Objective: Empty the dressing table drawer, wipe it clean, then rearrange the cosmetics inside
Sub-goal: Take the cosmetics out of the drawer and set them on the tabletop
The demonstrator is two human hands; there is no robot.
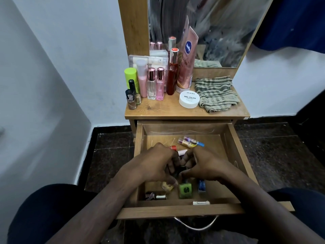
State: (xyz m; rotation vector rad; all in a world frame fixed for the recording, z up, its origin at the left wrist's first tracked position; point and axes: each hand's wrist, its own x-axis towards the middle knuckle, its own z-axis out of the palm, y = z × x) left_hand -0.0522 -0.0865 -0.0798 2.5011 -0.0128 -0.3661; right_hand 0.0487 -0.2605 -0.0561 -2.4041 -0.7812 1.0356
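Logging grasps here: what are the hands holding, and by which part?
Both hands, left hand and right hand, close around something small and dark; what and where cannot be told.

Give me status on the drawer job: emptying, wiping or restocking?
Cannot tell emptying from restocking. Done: bottles and tubes stand on the wooden tabletop; the folded striped cloth lies beside the white nail polish remover tub. In hand: both hands, left and right, work small dark items in the open wooden drawer. Left: green nail polish bottle, lip balm sticks and others inside.
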